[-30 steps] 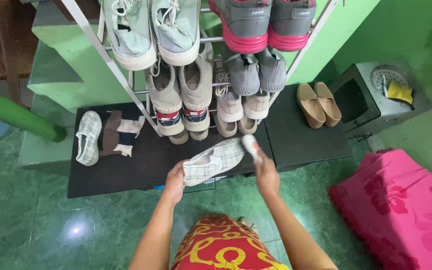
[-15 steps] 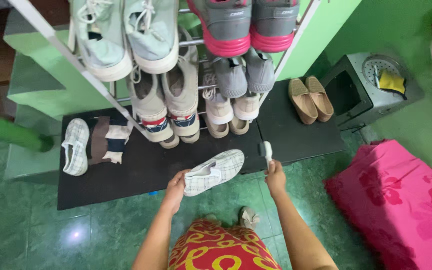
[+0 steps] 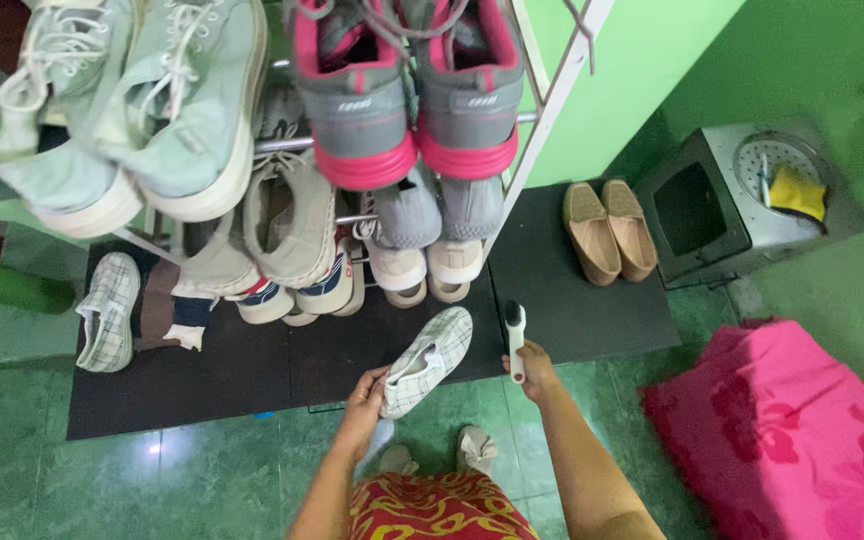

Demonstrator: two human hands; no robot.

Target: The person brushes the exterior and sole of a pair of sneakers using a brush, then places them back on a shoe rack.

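My left hand (image 3: 366, 392) grips the heel of a white checked slip-on shoe (image 3: 430, 359), held toe-away over the front edge of the black mat (image 3: 202, 375). To its right, my right hand (image 3: 532, 365) holds a white shoe brush (image 3: 515, 332) upright, apart from the shoe. The matching checked shoe (image 3: 105, 324) lies at the mat's left end next to a folded brown and cream cloth (image 3: 174, 312).
A metal shoe rack (image 3: 542, 110) full of pale green, grey-pink and beige shoes rises just ahead. Tan loafers (image 3: 608, 230) sit on the mat's right. A grey box (image 3: 742, 200) holding a yellow cloth and a pink floral cushion (image 3: 802, 430) stand on the right.
The view has come closer to the rack. My left hand turned the checked shoe toe-away and lowered it. My right hand drew the brush off the shoe's toe and holds it upright beside it.
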